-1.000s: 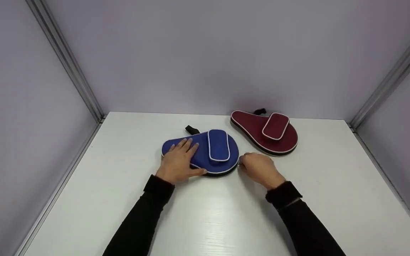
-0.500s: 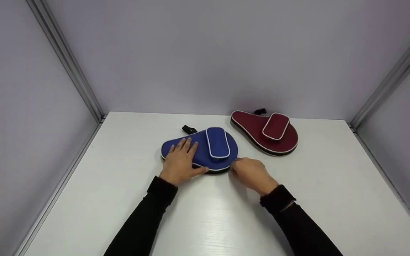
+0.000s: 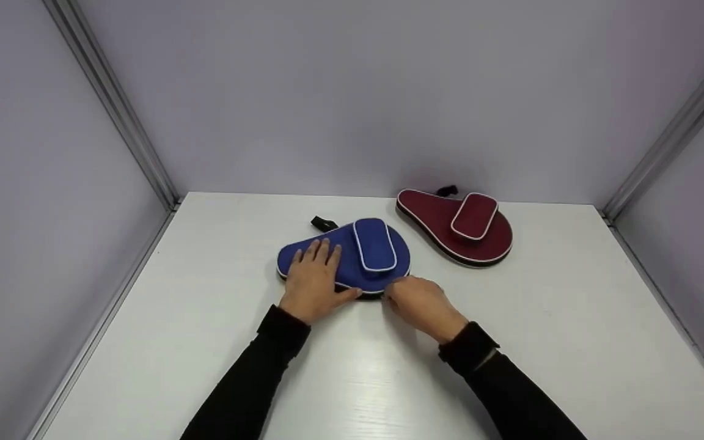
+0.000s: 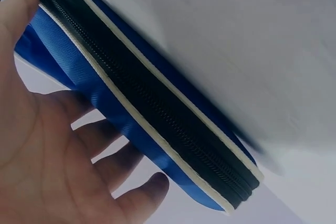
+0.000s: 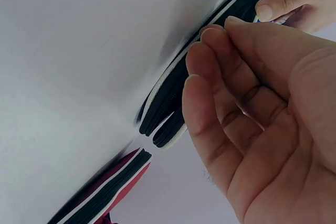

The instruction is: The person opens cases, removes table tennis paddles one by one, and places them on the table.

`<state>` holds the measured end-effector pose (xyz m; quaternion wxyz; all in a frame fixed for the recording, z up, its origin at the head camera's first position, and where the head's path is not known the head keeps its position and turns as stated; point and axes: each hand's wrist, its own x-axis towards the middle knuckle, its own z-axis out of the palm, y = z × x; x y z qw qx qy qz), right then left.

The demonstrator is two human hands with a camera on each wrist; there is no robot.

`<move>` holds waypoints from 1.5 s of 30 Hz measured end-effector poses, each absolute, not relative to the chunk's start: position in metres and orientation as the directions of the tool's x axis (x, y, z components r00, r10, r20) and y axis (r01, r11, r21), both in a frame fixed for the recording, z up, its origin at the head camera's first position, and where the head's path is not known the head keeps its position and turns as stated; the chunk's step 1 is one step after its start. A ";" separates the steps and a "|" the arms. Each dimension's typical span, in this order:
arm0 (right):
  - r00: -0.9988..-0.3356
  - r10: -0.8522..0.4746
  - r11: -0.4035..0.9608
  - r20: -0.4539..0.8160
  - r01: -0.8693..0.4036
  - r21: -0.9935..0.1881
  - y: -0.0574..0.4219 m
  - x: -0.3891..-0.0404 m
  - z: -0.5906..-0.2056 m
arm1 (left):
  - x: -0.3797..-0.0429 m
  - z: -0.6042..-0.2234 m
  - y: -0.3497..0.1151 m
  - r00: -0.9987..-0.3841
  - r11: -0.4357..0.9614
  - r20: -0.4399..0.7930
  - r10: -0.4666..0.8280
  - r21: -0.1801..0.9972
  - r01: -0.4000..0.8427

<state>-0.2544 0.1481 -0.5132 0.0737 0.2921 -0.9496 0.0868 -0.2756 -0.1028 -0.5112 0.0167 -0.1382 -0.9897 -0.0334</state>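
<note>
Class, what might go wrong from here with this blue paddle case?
The left thumb lies at the zipper, so the right hand, pinching along the same edge, might bump it. The left hand rests toward the narrow end, so pulling near the round end may swivel the blue paddle case.

blue case [image 3: 347, 261]: white-edged, black zip band [image 4: 152, 100] | maroon case [image 3: 440, 221]: white-edged | table [image 3: 340, 385]: white | sleeves [image 3: 236, 388]: black
</note>
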 end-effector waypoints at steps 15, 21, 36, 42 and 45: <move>-0.894 -0.399 0.885 0.204 -0.434 -0.170 0.160 -0.268 -0.513 | -0.273 -0.500 -0.112 -0.906 0.896 -0.014 0.423 0.159 0.415; -0.908 -0.375 0.900 0.184 -0.405 -0.162 0.174 -0.278 -0.514 | -0.274 -0.497 -0.117 -0.868 0.853 -0.036 0.496 0.208 0.479; -0.936 -0.294 0.931 0.196 -0.326 -0.161 0.206 -0.296 -0.515 | -0.263 -0.488 -0.105 -0.742 0.740 -0.133 0.657 0.304 0.600; -0.949 -0.266 0.943 0.171 -0.292 -0.156 0.215 -0.301 -0.515 | -0.255 -0.487 -0.092 -0.694 0.704 -0.153 0.704 0.279 0.653; -0.954 -0.252 0.948 0.159 -0.276 -0.155 0.218 -0.303 -0.515 | -0.253 -0.488 -0.087 -0.679 0.695 -0.164 0.715 0.268 0.667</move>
